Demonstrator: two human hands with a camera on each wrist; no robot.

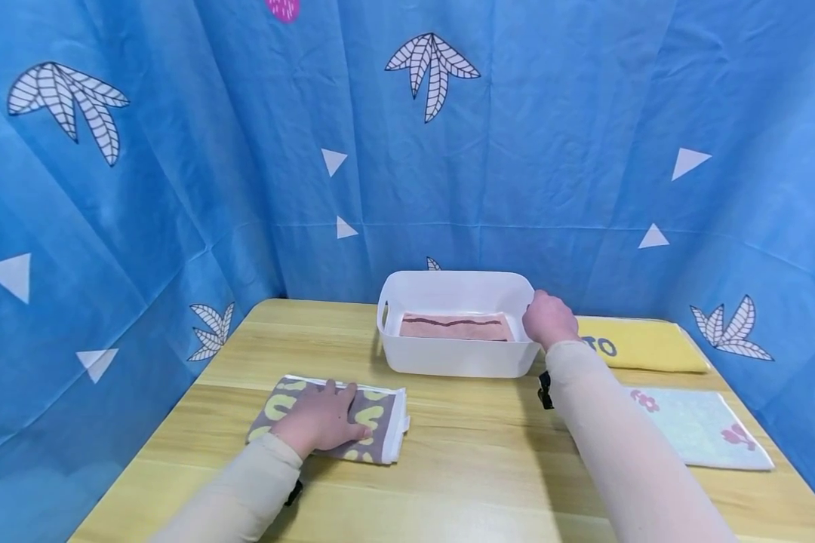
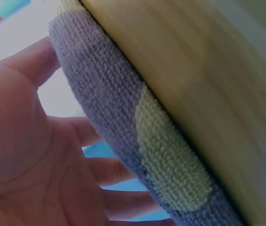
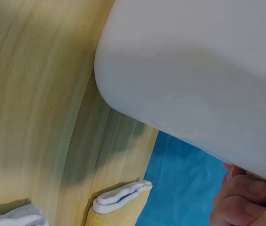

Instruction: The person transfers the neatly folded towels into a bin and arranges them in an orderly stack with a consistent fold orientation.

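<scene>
Two hands work apart: my left hand (image 1: 322, 418) lies spread on a folded gray-and-yellow terry towel (image 1: 372, 413) at nine o'clock on the table (image 1: 475, 475), touching without clasping. My right hand (image 1: 550, 318) grips the right end of a white plastic bin (image 1: 458, 357) at twelve; whether those fingers pass through a slot, I can't quite tell. A pink cloth (image 1: 456, 329) lies inside. A yellow towel (image 1: 641, 345) sits at two, a floral towel (image 1: 702, 430) at three. I judge the terry towel light, soft, hardly fragile; pinching all its layers together should stop it unfolding. The bin seems stiff, best held by its ends.
</scene>
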